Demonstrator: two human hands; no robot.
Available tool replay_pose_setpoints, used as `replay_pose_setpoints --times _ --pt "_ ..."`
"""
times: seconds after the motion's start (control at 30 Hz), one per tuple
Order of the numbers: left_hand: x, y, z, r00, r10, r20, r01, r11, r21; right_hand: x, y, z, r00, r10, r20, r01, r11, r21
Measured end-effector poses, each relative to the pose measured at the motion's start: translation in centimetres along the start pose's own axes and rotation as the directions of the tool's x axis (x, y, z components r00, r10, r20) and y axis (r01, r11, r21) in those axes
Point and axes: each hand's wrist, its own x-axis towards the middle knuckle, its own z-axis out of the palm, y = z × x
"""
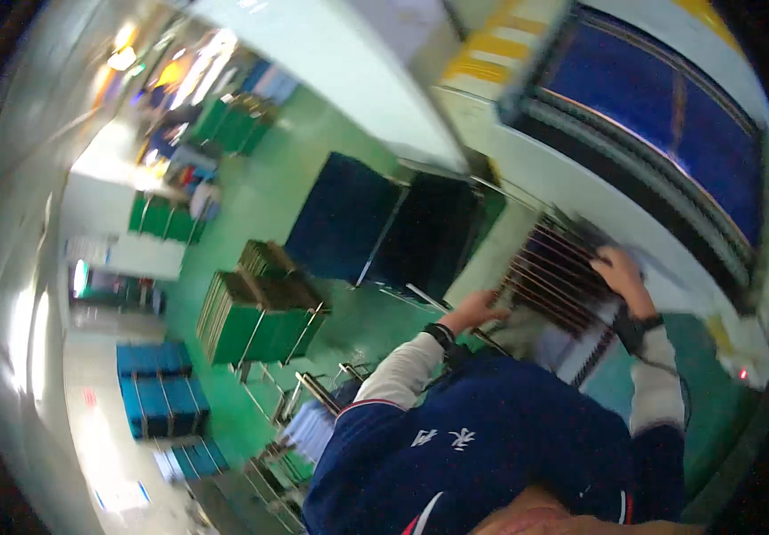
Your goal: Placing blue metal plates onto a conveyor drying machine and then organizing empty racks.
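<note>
Both hands are up at the rack now. The left hand (478,309) lies curled against the near-left edge of the slotted rack (556,278); whether its fingers are closed on a board I cannot tell, the frame is blurred. The right hand (621,272) sits at about two o'clock from the left one, fingers bent over the rack's far-right edge, gripping or pressing there, hard to say which.

So the rack lies between the two hands, its dark ribbed slats running long from ten o'clock toward four. Each hand has one side and neither is clearly nearer, though the right one reaches further over it.

Outward from there: a white machine with a blue window (661,116) stands beyond at one o'clock. Away at nine o'clock, a trolley of green boards (260,321) stands on the green floor (260,201), with stacked blue trays (160,392) lower left.
</note>
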Motion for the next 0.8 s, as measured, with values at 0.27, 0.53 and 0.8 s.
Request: replay_pose_setpoints --times 0.27,0.53,0.8 --pt "-1.1 2.2 -0.8 0.997 -0.026 -0.078 0.038 0.988 0.151 2.0 0.8 1.6 0.981 0.003 0.193 0.016 0.995 -0.097" --pt "-0.3 0.3 0.9 0.990 0.015 -0.141 0.013 0.981 0.194 2.6 2.2 1.9 0.956 -0.133 0.262 0.222 0.910 -0.351" --pt "-0.5 1.2 0.4 0.991 0.024 -0.130 0.004 0.978 0.207 2.9 3.7 3.6 0.964 -0.125 0.235 0.229 0.839 -0.493"
